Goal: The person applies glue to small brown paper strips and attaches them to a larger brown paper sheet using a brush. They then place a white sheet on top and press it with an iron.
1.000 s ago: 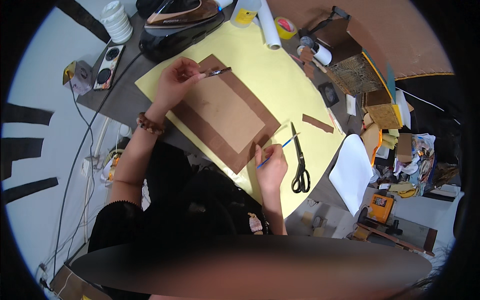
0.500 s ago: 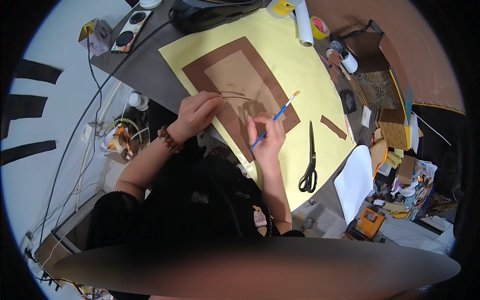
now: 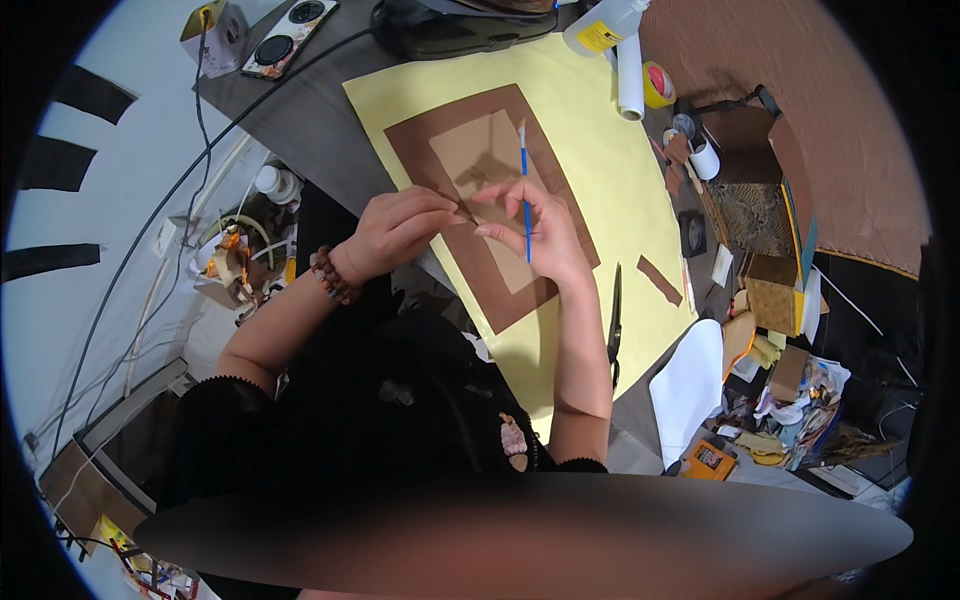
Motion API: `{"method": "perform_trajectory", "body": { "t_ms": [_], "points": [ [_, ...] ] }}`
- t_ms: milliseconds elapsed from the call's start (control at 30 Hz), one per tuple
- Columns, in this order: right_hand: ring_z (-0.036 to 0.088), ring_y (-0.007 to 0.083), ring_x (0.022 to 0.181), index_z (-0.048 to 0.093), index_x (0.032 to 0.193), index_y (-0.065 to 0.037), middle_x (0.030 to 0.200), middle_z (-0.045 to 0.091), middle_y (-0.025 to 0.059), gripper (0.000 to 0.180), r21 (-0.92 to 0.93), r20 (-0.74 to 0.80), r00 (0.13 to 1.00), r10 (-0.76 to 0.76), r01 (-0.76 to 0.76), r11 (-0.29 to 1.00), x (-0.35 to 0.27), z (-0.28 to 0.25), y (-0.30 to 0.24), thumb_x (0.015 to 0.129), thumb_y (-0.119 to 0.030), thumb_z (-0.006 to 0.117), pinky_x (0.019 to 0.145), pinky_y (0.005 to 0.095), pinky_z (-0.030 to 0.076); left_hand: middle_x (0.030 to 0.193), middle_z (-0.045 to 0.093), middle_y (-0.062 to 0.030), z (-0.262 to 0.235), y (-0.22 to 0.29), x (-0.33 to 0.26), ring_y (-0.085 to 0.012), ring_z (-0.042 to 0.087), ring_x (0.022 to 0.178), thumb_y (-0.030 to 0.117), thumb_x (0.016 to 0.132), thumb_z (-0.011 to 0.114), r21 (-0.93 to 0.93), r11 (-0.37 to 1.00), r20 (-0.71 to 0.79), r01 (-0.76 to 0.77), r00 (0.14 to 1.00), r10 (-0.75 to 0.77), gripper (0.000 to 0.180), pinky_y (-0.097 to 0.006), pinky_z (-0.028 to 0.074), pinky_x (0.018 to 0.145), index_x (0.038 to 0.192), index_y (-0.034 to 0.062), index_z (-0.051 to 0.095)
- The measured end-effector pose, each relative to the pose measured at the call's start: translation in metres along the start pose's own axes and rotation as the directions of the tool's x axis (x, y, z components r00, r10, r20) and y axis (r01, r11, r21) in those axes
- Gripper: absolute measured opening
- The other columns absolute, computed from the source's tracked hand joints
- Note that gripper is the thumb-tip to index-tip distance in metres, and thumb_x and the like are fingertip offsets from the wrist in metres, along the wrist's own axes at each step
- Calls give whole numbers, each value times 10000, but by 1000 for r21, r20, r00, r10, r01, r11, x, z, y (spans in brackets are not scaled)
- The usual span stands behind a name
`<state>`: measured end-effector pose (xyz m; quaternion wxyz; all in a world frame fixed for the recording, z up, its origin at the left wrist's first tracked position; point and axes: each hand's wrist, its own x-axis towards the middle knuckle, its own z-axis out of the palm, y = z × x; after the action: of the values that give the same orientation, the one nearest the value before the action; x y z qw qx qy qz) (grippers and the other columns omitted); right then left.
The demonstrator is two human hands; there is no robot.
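Observation:
My left hand (image 3: 408,225), with a beaded bracelet on its wrist, is closed in a pinch on one end of a thin dark strip (image 3: 467,219). Much of that strip cannot be made out now. Close beside it, my right hand (image 3: 538,225) carries a blue paintbrush (image 3: 525,165) tucked among its fingers, bristles pointing away from me. Its thumb and forefinger stand apart around the strip's far end; whether they touch it, I cannot tell. Below both hands lies a brown rectangular frame-shaped sheet (image 3: 415,140) with a lighter tan middle (image 3: 465,140).
Yellow paper (image 3: 625,200) spreads under the brown sheet. Black scissors (image 3: 615,320) lie by my right forearm, partly hidden, near a brown scrap (image 3: 660,281). A bottle (image 3: 603,28), a white roll (image 3: 629,80), yellow tape (image 3: 657,85) and a phone (image 3: 290,38) edge the table.
My right hand has risen toward my left hand, and the brush has swung more upright. My left hand has brought the strip nearer to it. The whole view has shifted slightly.

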<state>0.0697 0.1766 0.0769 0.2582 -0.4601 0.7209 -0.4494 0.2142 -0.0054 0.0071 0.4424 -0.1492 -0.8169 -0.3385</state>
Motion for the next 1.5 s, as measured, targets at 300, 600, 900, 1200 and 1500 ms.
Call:
{"method": "perform_trajectory", "body": {
  "t_ms": [300,600,900,1200,1500],
  "points": [
    [676,199,1031,407,809,-88,1062,732,143,400,138,84,996,26,-37,990,3,9,8,807,56,781,915,340,522,994,717,-123,3,5,-6,-271,713,824,-28,767,775,-48,999,-38,0,999,-2,220,-332,583,660,976,9,716],
    [675,203,1019,420,814,-78,1007,730,129,361,124,57,998,-6,-1,992,6,16,8,816,56,755,883,344,541,1004,716,-152,5,9,-7,-286,721,845,-22,787,785,-49,998,-70,41,997,-44,237,-330,593,684,1001,-8,684],
    [657,286,821,473,765,-59,904,710,77,304,-399,173,943,-283,330,856,15,6,-1,745,49,756,829,379,520,1001,690,-111,-7,37,-30,-224,698,881,-102,817,622,-378,687,-42,620,730,-682,257,-285,545,788,1051,0,655],
    [653,284,780,482,757,-47,813,668,75,207,-462,373,889,-264,425,779,21,15,9,762,0,683,870,413,501,969,660,-100,-8,32,-36,-255,641,872,-73,807,668,-173,815,-26,552,825,-564,191,-329,516,755,974,17,653],
    [670,279,791,470,709,-43,772,657,74,260,-408,333,901,-279,404,818,21,15,11,755,28,715,851,400,498,942,645,-42,0,36,-33,-253,579,912,83,768,776,3,867,73,499,864,-498,250,-360,433,800,979,92,643]
  ]
}}
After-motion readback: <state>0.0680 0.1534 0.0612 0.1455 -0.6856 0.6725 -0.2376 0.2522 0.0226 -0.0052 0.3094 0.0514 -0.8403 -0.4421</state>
